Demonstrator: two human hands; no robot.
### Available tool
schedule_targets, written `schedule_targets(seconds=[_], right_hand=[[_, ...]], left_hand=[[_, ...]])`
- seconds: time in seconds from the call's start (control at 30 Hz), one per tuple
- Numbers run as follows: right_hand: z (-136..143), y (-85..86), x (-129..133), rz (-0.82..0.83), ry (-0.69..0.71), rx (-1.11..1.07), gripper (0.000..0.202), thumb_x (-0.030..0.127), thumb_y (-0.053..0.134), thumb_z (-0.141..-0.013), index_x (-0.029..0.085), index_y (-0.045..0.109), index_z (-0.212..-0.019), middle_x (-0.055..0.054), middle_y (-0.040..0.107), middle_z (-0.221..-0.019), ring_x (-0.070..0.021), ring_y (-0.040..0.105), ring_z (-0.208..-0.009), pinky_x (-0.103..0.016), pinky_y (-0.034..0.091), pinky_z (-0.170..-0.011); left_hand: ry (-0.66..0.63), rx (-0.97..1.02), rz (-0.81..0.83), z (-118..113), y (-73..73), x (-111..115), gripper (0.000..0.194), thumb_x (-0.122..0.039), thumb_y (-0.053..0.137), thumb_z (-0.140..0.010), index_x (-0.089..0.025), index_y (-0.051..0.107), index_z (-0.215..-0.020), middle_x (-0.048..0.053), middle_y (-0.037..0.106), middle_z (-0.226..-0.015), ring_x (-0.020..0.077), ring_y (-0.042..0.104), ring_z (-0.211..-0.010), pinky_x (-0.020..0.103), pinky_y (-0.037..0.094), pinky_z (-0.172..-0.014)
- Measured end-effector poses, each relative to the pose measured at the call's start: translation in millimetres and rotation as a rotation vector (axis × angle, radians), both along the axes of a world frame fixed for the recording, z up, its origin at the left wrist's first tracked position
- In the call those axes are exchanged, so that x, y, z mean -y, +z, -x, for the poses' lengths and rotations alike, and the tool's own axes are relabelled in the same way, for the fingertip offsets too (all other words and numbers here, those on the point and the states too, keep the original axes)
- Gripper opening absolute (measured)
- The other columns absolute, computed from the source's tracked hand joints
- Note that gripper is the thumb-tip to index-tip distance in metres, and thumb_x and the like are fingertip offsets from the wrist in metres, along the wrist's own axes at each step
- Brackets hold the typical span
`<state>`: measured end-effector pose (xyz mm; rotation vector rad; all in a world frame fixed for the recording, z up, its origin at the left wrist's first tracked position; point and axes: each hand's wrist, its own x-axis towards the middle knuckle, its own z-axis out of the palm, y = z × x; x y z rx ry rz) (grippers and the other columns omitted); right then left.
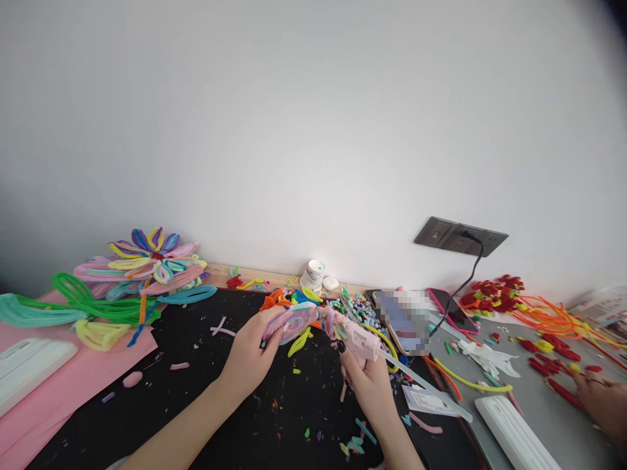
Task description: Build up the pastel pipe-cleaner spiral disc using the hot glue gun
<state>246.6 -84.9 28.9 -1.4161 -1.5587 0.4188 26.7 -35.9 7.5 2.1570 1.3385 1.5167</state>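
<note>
My left fingers (273,343) pinch a pastel spiral (294,322), my right fingers (349,365) grip a pink glue gun (362,338) at its three o'clock, a printed packet (431,400) at the gun's four o'clock, lettering illegible

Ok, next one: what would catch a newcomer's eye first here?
Probably the big multicoloured flower at the left, before the pale wall. Next, in the middle, the left hand holds a pastel spiral and the right hand grips a pink glue gun. At far right, red and yellow pieces lie near another person's hand.
</note>
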Motion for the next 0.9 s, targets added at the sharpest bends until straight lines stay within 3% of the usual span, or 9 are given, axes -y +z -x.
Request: schedule_targets(seconds=[0.27, 0.9], right_hand=[[-0.5, 0.5, 0.1, 0.07, 0.019, -0.038, 0.042, 0.049, 0.051, -0.09, 0.019, 0.069, -0.068, -0.002, 0.051, -0.044, -0.0219, 0.058, -0.054, -0.028, 0.047, -0.05], [-0.3, 2.9, 0.9, 0.078, 0.026, -0.044, 0.035, 0.044, 0.053, -0.089, 0.018, 0.072, -0.075, -0.002, 0.055, -0.047, -0.0226, 0.06, -0.057, -0.028, 0.049, -0.053]], left_hand=[[0.032, 0.009, -0.05, 0.0, 1.5, 0.6, 0.023, -0.022, 0.05, -0.091, -0.021, 0.057, -0.113, 0.007, 0.073, -0.105, 0.0211, 0.071, -0.096, 0.033, 0.059, -0.084], [0.052, 0.074, 0.036, 0.8, 2.6, 1.3, 0.025, -0.024, 0.051, -0.091, -0.021, 0.054, -0.116, 0.007, 0.071, -0.11, 0.0215, 0.07, -0.097, 0.029, 0.06, -0.072]])
